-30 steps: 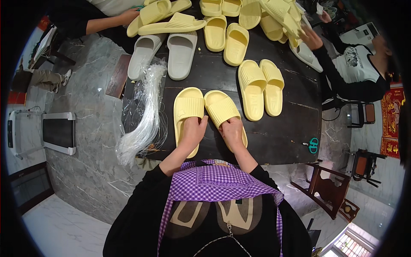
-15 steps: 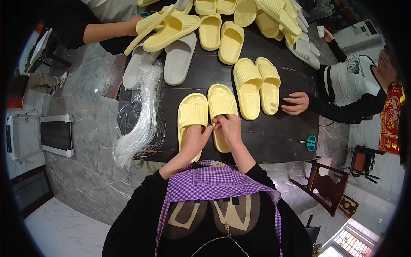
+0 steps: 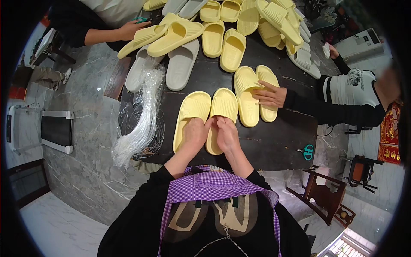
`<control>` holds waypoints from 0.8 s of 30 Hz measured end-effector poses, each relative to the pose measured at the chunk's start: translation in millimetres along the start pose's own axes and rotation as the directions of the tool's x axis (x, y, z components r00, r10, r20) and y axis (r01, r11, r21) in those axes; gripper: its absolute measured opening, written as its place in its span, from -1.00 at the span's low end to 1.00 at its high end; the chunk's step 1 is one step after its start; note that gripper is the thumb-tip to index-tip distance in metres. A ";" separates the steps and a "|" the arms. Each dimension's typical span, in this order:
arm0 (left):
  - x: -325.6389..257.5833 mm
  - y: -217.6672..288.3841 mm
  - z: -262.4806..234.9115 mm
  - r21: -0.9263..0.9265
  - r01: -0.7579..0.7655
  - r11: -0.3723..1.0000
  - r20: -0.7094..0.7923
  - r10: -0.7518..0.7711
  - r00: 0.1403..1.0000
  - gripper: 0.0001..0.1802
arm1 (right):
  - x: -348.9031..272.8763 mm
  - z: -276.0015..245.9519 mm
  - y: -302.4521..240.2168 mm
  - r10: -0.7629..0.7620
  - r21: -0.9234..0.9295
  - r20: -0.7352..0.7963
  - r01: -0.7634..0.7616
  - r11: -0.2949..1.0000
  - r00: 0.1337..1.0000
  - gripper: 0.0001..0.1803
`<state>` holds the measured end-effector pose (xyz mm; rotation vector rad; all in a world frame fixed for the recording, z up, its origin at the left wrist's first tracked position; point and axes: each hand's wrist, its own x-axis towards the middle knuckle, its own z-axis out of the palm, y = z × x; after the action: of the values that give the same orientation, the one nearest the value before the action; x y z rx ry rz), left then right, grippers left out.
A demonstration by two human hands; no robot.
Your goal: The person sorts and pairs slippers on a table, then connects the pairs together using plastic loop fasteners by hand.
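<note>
Side by side at the near table edge lie two yellow slide slippers, a left one [image 3: 195,105] and a right one [image 3: 224,100]. My left hand [image 3: 195,133] reaches into the left slipper, its fingers tucked by the strap and its thumb toward the other slipper. My right hand [image 3: 227,135] bends its fingers together at the opening of the right slipper's strap. Both hands meet at the inner strap edges; their fingertips are partly hidden, and any thread between them is too fine to make out.
A bundle of clear plastic cords [image 3: 145,115] hangs over the left table edge. A co-worker's hand [image 3: 270,94] touches another yellow pair [image 3: 247,103]. Teal scissors [image 3: 308,152] lie at right. Grey slippers [image 3: 182,66] and several yellow ones are piled at the far side.
The co-worker's hand at right has moved left onto the yellow pair. My right hand's fingers have shifted from a pinch at the strap edge to deeper by the strap opening.
</note>
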<state>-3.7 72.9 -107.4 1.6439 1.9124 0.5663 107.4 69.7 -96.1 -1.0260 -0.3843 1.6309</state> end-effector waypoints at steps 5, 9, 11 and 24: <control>1.4 3.2 5.9 0.129 0.019 0.991 -0.081 -0.008 0.997 -0.41 | 5.0 -15.0 7.0 0.002 0.089 0.122 -0.013 0.996 0.993 -0.68; 1.3 6.3 7.5 0.176 0.033 0.984 -0.067 -0.021 0.997 -0.38 | 9.3 -22.6 7.3 0.002 0.117 0.145 -0.019 0.993 0.989 -0.71; 1.0 7.4 7.4 0.245 0.028 0.969 -0.052 -0.016 0.999 -0.38 | 13.1 -25.6 8.1 0.017 0.177 0.159 -0.046 0.983 0.987 -0.76; -2.3 4.6 5.5 0.395 -0.086 0.915 -0.039 0.110 0.993 -0.36 | 11.1 -9.7 -2.6 -0.027 0.061 0.238 0.013 0.998 0.971 -0.73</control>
<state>3.6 71.1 -108.3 2.0012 2.0978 0.2802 116.5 78.1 -104.5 -0.7809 -0.5019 1.7428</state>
